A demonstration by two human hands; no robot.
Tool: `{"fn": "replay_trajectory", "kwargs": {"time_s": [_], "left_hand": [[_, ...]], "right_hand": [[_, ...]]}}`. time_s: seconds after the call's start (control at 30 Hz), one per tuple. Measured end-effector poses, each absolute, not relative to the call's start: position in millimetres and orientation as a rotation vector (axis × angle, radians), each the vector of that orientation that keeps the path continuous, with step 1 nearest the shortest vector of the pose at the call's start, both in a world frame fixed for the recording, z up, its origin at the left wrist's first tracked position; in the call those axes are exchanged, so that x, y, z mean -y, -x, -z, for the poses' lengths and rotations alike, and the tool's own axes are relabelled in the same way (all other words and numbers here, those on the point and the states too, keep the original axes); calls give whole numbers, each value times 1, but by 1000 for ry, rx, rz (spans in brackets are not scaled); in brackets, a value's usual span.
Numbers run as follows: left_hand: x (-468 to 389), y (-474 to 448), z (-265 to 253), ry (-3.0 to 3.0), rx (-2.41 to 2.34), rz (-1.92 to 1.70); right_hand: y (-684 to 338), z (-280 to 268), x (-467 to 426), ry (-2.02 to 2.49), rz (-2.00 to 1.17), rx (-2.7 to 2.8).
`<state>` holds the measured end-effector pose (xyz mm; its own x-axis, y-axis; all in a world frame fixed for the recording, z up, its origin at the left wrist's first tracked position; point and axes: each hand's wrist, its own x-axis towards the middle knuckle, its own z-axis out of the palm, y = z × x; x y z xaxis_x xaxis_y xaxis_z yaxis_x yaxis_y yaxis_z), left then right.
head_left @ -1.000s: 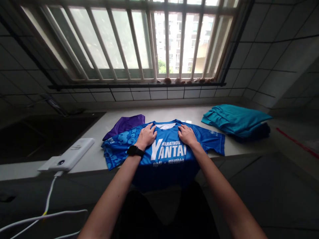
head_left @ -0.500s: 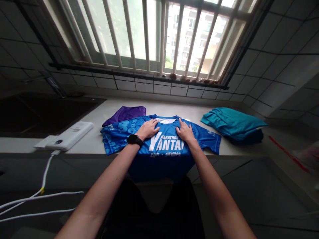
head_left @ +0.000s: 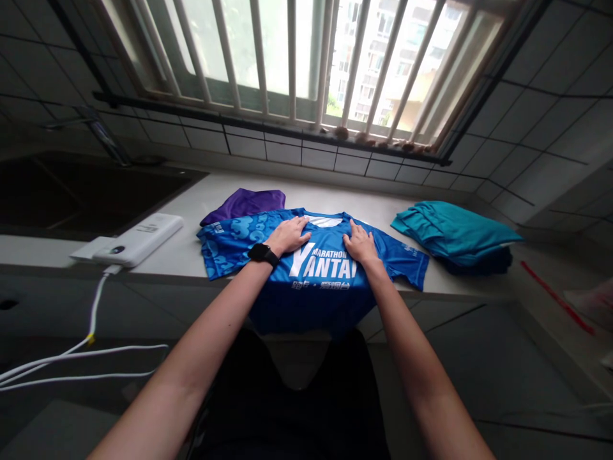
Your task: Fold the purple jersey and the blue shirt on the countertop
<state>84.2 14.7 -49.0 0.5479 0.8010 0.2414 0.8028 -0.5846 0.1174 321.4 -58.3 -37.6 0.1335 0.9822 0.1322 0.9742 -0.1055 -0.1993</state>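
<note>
A blue T-shirt with white "MARATHON YANTAI" lettering lies face up on the counter, its collar toward the window and its lower part hanging over the front edge. My left hand, with a black watch on the wrist, rests on the shirt just left of the collar, fingers stretched out. On the other side of the collar my right hand lies on the fabric with its fingers spread. Behind the left sleeve a purple cloth is partly covered by the shirt.
Folded teal and dark blue garments lie to the right of the shirt. At the left a white power bank with white cables sits near the counter edge, beside a dark sink. A barred window is behind.
The view has shifted slightly, so the counter appears a little higher and farther right. Both hands stay on the shirt beside the collar, with no clear movement against it.
</note>
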Motion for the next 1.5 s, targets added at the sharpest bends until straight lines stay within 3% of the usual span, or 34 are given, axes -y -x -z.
{"fn": "replay_trajectory", "kwargs": {"time_s": [0.67,0.87,1.03,1.2,1.5], "left_hand": [[-8,-85,43,2738,1417,392],[-8,-85,42,2737,1417,423],[-14,-87,46,2730,1408,418],[-17,-87,48,2744,1407,405],[-20,-86,50,2737,1429,460]], "right_hand": [[-322,38,57,2057,-57,1896],[-381,23,89,1948,42,1494],[-468,6,147,2232,171,1106],[-493,9,171,2578,-102,1182],[-447,18,150,2205,4,1089]]}}
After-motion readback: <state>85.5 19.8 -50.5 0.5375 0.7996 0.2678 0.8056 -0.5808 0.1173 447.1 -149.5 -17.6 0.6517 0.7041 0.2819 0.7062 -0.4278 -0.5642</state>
